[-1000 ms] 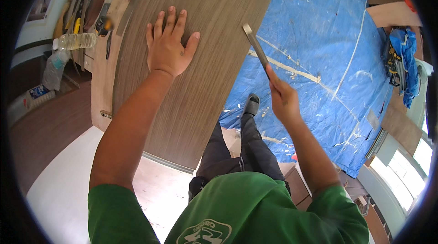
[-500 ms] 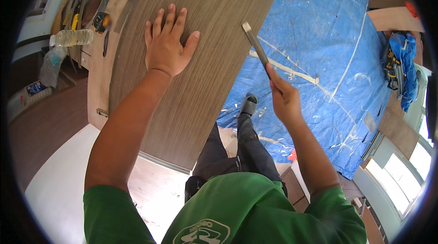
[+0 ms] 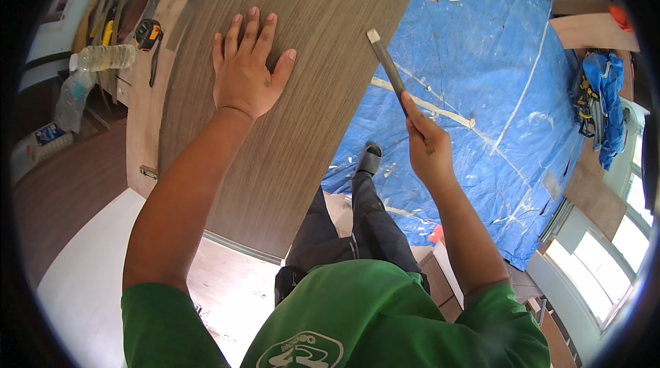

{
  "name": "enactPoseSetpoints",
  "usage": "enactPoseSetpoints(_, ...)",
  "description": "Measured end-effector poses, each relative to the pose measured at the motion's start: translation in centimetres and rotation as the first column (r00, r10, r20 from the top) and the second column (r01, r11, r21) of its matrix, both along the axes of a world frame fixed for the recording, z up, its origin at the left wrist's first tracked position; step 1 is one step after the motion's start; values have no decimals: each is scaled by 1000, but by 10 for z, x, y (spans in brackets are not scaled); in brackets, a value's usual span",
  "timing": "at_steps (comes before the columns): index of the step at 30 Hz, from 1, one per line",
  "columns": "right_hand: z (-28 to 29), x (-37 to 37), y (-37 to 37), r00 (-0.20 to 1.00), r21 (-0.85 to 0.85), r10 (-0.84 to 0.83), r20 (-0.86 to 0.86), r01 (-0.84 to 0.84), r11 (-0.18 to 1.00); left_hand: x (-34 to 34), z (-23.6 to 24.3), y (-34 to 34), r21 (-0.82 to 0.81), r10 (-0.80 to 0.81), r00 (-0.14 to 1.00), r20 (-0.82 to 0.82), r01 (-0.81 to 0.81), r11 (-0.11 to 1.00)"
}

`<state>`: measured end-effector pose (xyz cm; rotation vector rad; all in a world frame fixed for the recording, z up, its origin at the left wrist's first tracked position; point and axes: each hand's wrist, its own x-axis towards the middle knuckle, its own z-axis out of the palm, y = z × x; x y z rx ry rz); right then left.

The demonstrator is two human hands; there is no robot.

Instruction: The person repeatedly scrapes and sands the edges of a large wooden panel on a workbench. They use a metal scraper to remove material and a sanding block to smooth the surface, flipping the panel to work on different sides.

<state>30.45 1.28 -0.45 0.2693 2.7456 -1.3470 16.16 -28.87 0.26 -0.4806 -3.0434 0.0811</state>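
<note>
My left hand (image 3: 249, 76) lies open, palm down with fingers spread, on a long brown wood-grain panel (image 3: 295, 148). My right hand (image 3: 430, 144) is closed around the lower end of a narrow flat bar (image 3: 390, 69), dark along its length with a pale upper tip. The bar points up and to the left, its tip over the panel near the right edge; whether it touches the surface I cannot tell. Left of the panel, a pale wooden strip (image 3: 141, 134) carries a small metal fitting (image 3: 148, 171).
A plastic bottle (image 3: 106, 58) and tape measure (image 3: 148, 34) sit at left. A blue tarp (image 3: 495, 58) covers the floor on the right, with my sandalled foot (image 3: 368, 158) on it. Boards and bundled tools (image 3: 595, 106) line the far right, beside windows (image 3: 591, 272).
The scene has shifted slightly left in view, my left hand with it. The bar's tip has moved a little up and right, toward the panel's edge. Both hands keep their hold.
</note>
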Motion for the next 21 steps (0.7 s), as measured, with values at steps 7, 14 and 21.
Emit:
enactPoseSetpoints(7, 13, -120, 12, 994, -93, -113, -8, 112, 989, -3, 1, 9, 12, -40, 999, -25, 41, 999)
enactPoseSetpoints(14, 11, -8, 9, 993, -45, -11, 119, 17, 999, 0, 2, 2, -13, -18, 1000, -5, 18, 1000)
enactPoseSetpoints(21, 25, -136, 21, 973, -126, -171, 157, 191, 973, -5, 3, 11, -2, -43, 999, 3, 43, 999)
